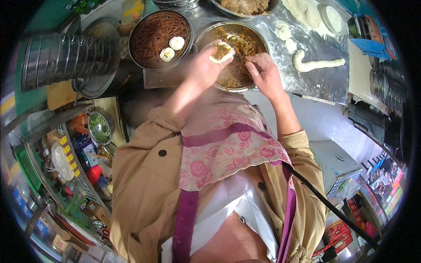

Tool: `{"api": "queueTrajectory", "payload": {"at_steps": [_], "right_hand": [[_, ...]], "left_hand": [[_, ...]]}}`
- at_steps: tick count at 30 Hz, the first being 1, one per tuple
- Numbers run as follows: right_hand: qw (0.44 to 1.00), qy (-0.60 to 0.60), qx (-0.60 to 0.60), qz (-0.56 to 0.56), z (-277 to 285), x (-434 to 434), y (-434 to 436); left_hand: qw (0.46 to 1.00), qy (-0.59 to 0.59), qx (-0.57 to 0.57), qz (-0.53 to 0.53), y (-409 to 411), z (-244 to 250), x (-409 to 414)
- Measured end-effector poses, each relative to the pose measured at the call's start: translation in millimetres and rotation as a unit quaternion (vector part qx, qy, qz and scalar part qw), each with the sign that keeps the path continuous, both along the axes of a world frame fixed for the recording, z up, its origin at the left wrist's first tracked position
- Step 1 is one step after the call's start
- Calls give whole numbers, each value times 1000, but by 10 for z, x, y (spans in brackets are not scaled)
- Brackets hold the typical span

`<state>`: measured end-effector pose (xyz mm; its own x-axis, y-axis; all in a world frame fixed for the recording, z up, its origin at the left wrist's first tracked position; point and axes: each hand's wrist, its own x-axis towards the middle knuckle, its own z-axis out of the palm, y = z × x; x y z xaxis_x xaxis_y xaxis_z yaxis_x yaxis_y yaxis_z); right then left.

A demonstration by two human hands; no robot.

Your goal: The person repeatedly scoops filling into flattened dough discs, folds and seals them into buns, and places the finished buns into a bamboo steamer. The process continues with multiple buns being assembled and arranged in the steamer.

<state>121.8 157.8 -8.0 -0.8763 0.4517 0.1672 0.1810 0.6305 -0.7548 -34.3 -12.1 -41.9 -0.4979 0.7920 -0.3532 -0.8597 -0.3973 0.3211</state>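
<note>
My left hand [204, 67] cups a dough wrapper [226, 58] with brown-green chopped filling lying exposed on it. It hovers over the left side of a wide metal bowl [203, 33]. More of the loose filling [245, 42] lies in this bowl. My right hand [265, 73] is over the bowl's right side, thumb and forefinger tips close together beside the filling. Whether anything is pinched between them cannot be made out. Left of the bowl is a round steamer [148, 36] with a brown woven liner. Two white buns [171, 48] sit on its right side.
A bent dough rope [322, 65] and small dough lumps [284, 32] lie on the floured metal table [315, 85]. A larger dough mass [301, 13] is behind them. A second bowl [218, 7] holds pale brown filling. Stacked metal steamers [65, 62] stand at left.
</note>
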Motion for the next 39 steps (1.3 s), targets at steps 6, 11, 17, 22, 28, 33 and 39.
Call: {"api": "queueTrajectory", "payload": {"at_steps": [6,11,17,22,28,33,39], "right_hand": [[935,-50,-349,-46,305,-150,-72],[933,-51,-357,-17,157,-168,-89],[982,-67,-177,-3,386,-179,-199],[980,-63,-188,-5,414,-153,-210],[981,-93,-170,-20,421,-143,-179],[978,-95,-183,-9,379,-89,-89],[961,-69,-269,6,395,-97,-156]], "left_hand": [[991,72,48,-100,-10,142,106],[977,167,-56,-119,49,292,259],[949,255,-135,-126,51,257,329],[905,345,-165,-186,55,290,283],[951,235,-92,-179,89,290,265],[961,207,-71,-171,55,144,229],[946,231,-124,-192,50,372,318]]}}
